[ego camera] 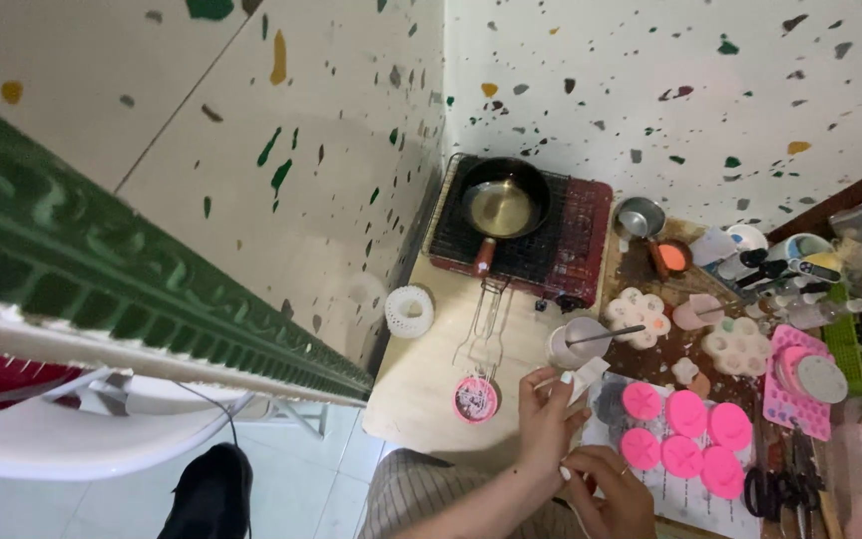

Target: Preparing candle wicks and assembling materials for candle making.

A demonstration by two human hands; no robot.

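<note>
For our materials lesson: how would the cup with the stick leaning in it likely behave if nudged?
The cup looks small and light, so it would probably slide easily on the table. The stick leans well past its rim, which may make it apt to tip toward that side.

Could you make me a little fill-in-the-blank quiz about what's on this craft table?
1. The frying pan sits on a wire ____ over the red stove.
2. The six round discs lying on the paper are coloured ____.
3. A thin stick rests across the rim of a white ____.
4. Both hands meet near the table's ____ edge.

Missing words: rack; pink; cup; front
</note>
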